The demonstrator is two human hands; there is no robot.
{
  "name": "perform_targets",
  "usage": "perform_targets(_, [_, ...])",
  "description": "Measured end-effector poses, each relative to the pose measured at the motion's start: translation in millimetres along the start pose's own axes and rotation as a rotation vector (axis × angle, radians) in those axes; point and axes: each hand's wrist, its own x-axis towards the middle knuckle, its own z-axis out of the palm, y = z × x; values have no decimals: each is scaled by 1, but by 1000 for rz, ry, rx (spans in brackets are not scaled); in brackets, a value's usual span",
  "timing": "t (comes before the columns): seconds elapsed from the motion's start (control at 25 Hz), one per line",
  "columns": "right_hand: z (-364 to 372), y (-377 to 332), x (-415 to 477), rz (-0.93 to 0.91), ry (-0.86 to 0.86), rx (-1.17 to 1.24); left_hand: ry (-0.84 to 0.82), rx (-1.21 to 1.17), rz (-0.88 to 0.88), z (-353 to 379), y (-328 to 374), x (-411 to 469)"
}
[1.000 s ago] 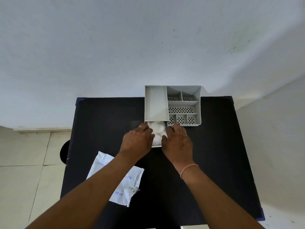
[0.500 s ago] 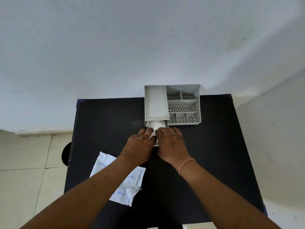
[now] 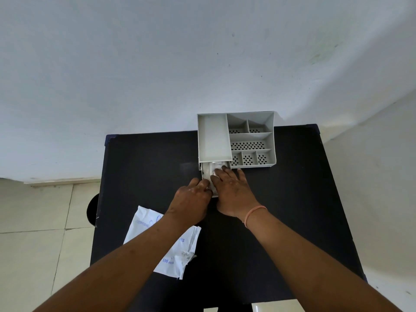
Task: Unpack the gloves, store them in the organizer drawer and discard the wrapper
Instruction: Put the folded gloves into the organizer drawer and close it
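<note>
The grey organizer (image 3: pixel 213 136) stands at the table's far edge, and its drawer (image 3: pixel 204 175) is pulled out toward me under the left compartment. White gloves (image 3: pixel 213 169) lie bunched in the drawer. My right hand (image 3: pixel 233 191) rests flat on them, fingers spread and reaching to the drawer's back. My left hand (image 3: pixel 191 199) curls around the drawer's front left corner and hides its front edge. The torn white wrapper (image 3: pixel 177 255) with blue print lies on the table near left, partly under my left forearm.
The black table (image 3: pixel 146 165) stands against a white wall. The organizer's right side has several small perforated compartments (image 3: pixel 247 145). A dark round object (image 3: pixel 92 209) sits on the tiled floor at the table's left edge.
My right hand slid forward over the gloves, which now lie lower in the drawer. My left hand shifted to the drawer's front left corner. The wrapper stayed put.
</note>
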Motion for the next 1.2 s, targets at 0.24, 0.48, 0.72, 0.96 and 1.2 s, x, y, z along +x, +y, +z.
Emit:
perform_targets(0.24, [8,-10,-3,48,109,40,16,-5,-15,-9,1,3])
perform_targets(0.48, [4,-10,4,18,93,32,-57,71,23,-8,-1,10])
perform_targets(0.72, [11,-1,28,10,-144,-44,-102,96,30,-6,2,11])
perform_targets(0.96, [8,1,28,-15,-104,23,-46,34,25,-2,-2,9])
perform_targets(1.2, [24,3,2,-55,-4,82,19,23,45,3,-5,4])
